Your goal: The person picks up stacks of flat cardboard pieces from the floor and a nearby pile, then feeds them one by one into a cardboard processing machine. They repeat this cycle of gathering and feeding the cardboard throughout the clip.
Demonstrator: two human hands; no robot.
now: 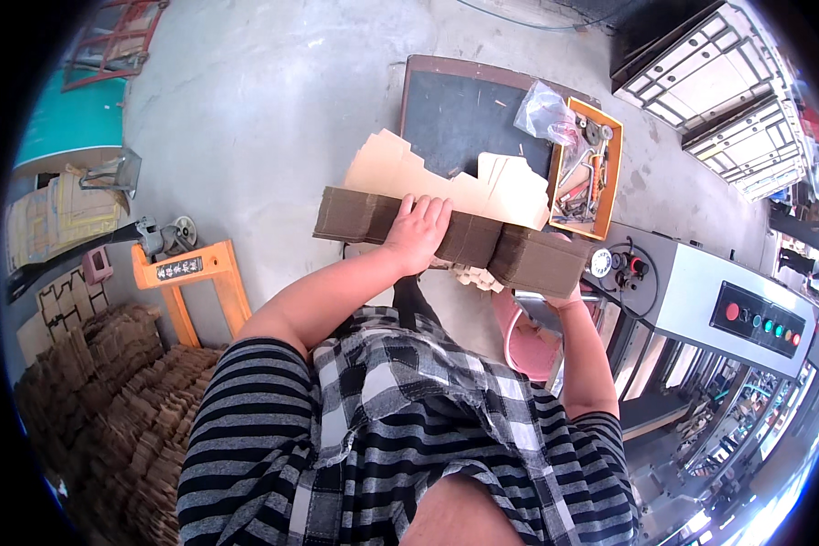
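A thick stack of die-cut cardboard sheets [470,238] spans the space in front of my body. Its brown layered edges face me, and the pale tan top sheet with a notched outline shows at the far side. My left hand [417,233] is closed over the near edge, left of the stack's middle, fingers lying together across it and thumb hidden. At the right end, my right hand [566,295] grips the stack from below and the side, most of its fingers out of sight behind the cardboard. More jagged cardboard edges [471,276] show just under the stack.
Beyond the stack is a dark-topped table [464,105] bearing a yellow tray [617,168] of tools and a clear plastic bag [544,111]. A machine with a button panel [692,282] stands right, above a pink stool [530,353]. Left are an orange frame [232,287] and piled cardboard [146,409].
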